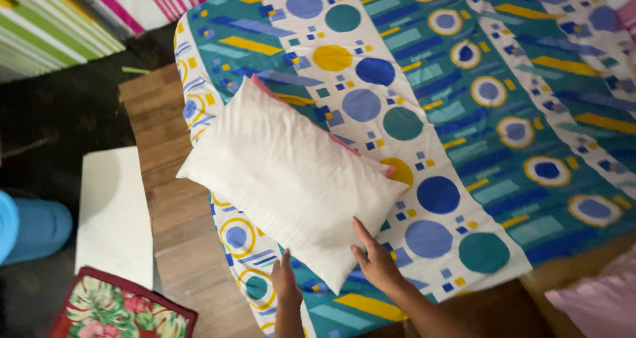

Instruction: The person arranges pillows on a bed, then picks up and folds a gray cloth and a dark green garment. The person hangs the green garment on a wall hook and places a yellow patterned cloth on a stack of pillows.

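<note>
Your left hand [285, 280] and right hand [375, 262], fingers spread flat and pinching nothing, both press the near edge of the white pillow [291, 179], which lies slantwise on the patterned bedsheet [503, 112] covering the wooden bed [159, 126]. You seem to be settling the pillow; shifting it would call for a firmer hold on its edge. No labels show; at 8 o'clock lie a white board [114, 219] and a floral cushion [119, 308].

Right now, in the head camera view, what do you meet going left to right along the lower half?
Blue container → white board → left hand → right hand on the white pillow → patterned sheet → pink cloth.
</note>
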